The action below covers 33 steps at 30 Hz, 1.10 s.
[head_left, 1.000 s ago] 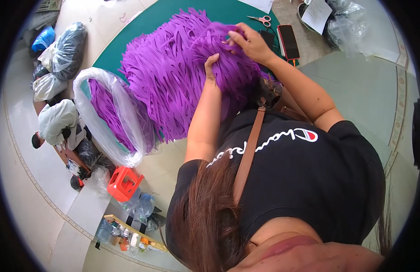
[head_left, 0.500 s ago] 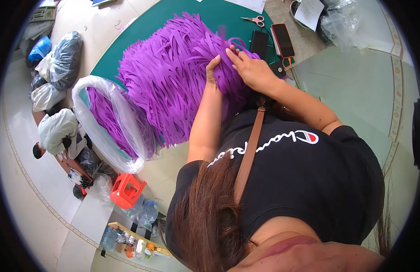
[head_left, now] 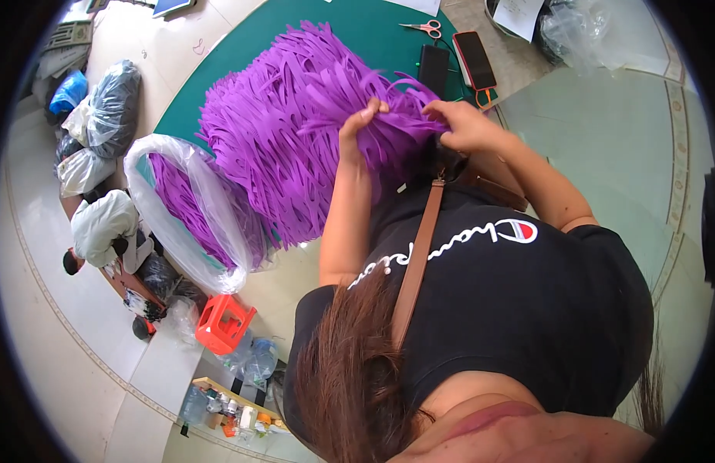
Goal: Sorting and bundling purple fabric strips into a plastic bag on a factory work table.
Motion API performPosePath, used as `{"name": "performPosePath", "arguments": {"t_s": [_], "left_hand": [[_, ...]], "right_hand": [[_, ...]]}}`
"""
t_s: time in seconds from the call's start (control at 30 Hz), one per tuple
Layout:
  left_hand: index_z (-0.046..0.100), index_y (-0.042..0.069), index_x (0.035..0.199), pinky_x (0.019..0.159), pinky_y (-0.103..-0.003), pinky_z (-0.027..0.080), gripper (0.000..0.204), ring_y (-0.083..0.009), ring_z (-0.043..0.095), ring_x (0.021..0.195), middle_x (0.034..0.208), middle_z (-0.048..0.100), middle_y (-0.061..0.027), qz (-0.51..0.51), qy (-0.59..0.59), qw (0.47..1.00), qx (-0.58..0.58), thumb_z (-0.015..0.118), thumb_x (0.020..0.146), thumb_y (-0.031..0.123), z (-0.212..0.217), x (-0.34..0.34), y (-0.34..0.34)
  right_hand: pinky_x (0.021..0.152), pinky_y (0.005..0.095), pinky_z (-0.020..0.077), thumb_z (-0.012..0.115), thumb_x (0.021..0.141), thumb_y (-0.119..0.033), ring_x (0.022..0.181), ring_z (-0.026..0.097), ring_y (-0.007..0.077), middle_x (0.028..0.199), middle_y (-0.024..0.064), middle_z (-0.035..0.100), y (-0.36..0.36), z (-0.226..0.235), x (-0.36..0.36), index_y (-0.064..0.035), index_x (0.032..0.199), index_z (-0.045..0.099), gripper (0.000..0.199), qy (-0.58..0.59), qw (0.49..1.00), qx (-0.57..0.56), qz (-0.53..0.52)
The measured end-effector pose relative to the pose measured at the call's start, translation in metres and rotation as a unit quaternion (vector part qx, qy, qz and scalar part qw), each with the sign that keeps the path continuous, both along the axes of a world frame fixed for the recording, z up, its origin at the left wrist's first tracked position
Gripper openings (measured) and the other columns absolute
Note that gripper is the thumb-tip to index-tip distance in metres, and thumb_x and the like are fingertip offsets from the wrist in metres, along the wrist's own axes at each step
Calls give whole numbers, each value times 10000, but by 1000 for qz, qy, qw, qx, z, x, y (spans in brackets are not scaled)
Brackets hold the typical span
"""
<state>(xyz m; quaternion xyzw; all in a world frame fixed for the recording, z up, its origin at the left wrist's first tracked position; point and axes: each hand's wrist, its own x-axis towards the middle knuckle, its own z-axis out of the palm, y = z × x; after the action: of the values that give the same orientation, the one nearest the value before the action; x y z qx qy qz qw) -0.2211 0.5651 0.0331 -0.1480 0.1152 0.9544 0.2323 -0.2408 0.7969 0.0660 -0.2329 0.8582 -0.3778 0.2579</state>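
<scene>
A large heap of thin, flat purple strips [head_left: 272, 147] covers much of the green table [head_left: 253, 31]. Near its right end my left hand [head_left: 363, 126] is closed around a bunch of the strips [head_left: 396, 123], whose loose ends fan out above and to the left. My right hand [head_left: 469, 127] pinches strips at the right end of that same bunch, thumb and fingers bent together. More purple strips [head_left: 184, 201] lie inside a clear plastic bag [head_left: 133, 174] at the heap's left side. What the strips are made of, I cannot tell.
Scissors [head_left: 427, 29], a black power bank-like block [head_left: 433, 68] and a red-edged phone [head_left: 474, 60] lie beyond my right hand. A red stool [head_left: 222, 324] stands lower left. Filled bags [head_left: 114, 104] sit on the floor at left, near a person bending over [head_left: 104, 228].
My left hand has closed around the bunch. My right hand has moved right and slightly nearer, from beside the left hand to the bunch's right end.
</scene>
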Motion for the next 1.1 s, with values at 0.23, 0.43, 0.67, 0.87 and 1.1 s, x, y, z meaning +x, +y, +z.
{"name": "performPosePath", "arguments": {"t_s": [0.23, 0.43, 0.67, 0.87, 1.1], "left_hand": [[491, 89, 922, 887, -310, 331, 357, -153, 486, 742, 724, 468, -4, 58, 199, 975, -85, 650, 612, 163, 65, 74, 12], [497, 103, 1172, 895, -314, 341, 470, -159, 551, 775, 775, 559, 33, 121, 368, 922, -5, 651, 729, 130, 153, 71, 13], [461, 120, 1195, 939, -422, 328, 286, -215, 647, 894, 947, 693, -77, 229, 665, 706, 85, 516, 915, 131, 240, 72, -12], [461, 75, 1149, 1070, -445, 114, 292, -206, 634, 971, 1002, 683, -146, 75, 696, 700, -141, 296, 983, 248, 353, 145, -159], [471, 131, 1054, 1034, -438, 271, 305, -163, 542, 903, 865, 551, 19, 343, 377, 745, -431, 544, 757, 133, 383, 191, -202]], "right_hand": [[843, 279, 458, 492, 765, 20, 1010, 571, 142, 1129, 93, 618, 59, -83, -70, -54, 1215, 552, 461, -278, 939, -157, -128], [885, 307, 461, 445, 820, -12, 1018, 606, 196, 1065, 122, 645, 24, -160, -58, -79, 1169, 595, 386, -43, 988, -114, -97], [783, 355, 501, 476, 816, -149, 900, 656, 221, 958, 131, 684, -43, -165, -63, -54, 986, 657, 266, 1, 998, -38, -49], [686, 444, 481, 482, 827, -272, 680, 614, 330, 674, 165, 619, -22, -184, -35, -37, 738, 640, 297, -62, 969, -65, 231], [547, 316, 429, 505, 868, -275, 544, 501, 143, 613, 42, 549, 16, -202, -48, 11, 754, 581, 317, -217, 972, 17, 90]]}}
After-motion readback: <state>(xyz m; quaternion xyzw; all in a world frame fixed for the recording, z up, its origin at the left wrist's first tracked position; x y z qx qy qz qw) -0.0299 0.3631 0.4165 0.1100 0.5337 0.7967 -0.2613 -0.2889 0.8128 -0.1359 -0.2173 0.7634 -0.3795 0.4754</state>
